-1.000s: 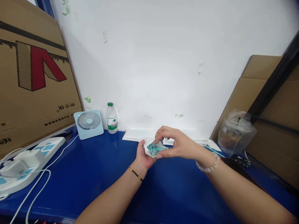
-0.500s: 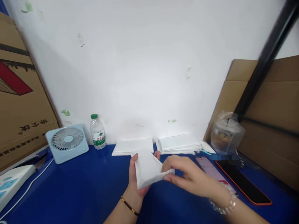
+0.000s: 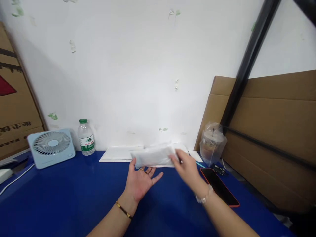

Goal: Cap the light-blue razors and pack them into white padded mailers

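Head view: left hand (image 3: pixel 139 184), palm up, meets the left end of a white packet (image 3: pixel 154 156), whether gripping I cannot tell; the right hand (image 3: pixel 187 166) grips its right end above the blue table (image 3: pixel 71 194); beyond, a bottle (image 3: pixel 86 140) stands near the wall (image 3: pixel 133 75)

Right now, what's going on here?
A person's right hand grips the right end of a white packet above a blue table. The left hand is open at the packet's left end. Flat white packets lie by the wall behind; a light-blue fan and a green-capped water bottle stand to the left.
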The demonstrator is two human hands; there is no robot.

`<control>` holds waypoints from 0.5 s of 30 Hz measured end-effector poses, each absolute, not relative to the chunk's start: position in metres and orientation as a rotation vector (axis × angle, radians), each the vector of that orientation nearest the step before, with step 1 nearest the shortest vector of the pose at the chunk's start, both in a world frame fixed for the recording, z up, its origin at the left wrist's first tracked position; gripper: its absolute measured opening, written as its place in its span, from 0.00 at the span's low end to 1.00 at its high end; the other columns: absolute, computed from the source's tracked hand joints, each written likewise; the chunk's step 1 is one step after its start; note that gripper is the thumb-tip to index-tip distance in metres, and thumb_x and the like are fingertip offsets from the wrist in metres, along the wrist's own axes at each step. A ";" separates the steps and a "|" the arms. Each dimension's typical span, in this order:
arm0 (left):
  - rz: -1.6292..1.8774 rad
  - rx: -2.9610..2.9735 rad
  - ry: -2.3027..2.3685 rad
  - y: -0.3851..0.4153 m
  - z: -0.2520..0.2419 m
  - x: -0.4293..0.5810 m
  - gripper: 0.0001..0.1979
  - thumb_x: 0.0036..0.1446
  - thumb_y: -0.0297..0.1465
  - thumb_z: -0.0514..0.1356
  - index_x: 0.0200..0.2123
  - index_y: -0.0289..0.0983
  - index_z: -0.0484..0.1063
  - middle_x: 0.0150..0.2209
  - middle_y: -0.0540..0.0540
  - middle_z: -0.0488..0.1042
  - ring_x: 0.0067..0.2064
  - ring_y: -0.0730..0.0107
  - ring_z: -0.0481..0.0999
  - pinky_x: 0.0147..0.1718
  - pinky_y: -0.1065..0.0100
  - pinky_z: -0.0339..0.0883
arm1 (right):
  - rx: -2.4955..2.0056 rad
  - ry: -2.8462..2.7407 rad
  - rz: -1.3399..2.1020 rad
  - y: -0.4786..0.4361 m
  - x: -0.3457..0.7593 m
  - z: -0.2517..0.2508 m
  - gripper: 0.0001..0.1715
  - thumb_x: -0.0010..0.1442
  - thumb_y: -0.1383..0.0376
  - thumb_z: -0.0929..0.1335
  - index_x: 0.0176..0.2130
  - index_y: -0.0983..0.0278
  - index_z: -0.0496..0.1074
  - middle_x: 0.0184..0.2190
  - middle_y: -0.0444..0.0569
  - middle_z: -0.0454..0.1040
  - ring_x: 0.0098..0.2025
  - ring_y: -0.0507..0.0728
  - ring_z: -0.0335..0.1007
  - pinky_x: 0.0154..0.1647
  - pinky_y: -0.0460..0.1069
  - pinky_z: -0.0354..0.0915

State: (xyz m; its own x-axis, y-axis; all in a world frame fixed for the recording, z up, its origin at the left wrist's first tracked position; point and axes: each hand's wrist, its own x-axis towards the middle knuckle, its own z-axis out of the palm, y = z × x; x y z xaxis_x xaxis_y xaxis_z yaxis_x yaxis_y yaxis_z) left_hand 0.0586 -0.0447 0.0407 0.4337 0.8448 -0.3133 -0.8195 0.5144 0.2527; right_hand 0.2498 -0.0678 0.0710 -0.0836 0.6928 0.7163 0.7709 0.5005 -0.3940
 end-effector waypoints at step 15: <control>1.463 0.135 0.997 0.022 -0.005 0.023 0.04 0.54 0.22 0.53 0.32 0.36 0.61 0.39 0.40 0.70 0.37 0.67 0.77 0.36 0.66 0.71 | -1.678 -1.800 -0.231 0.055 0.351 0.038 0.19 0.58 0.60 0.62 0.45 0.69 0.69 0.44 0.62 0.67 0.47 0.65 0.65 0.47 0.57 0.58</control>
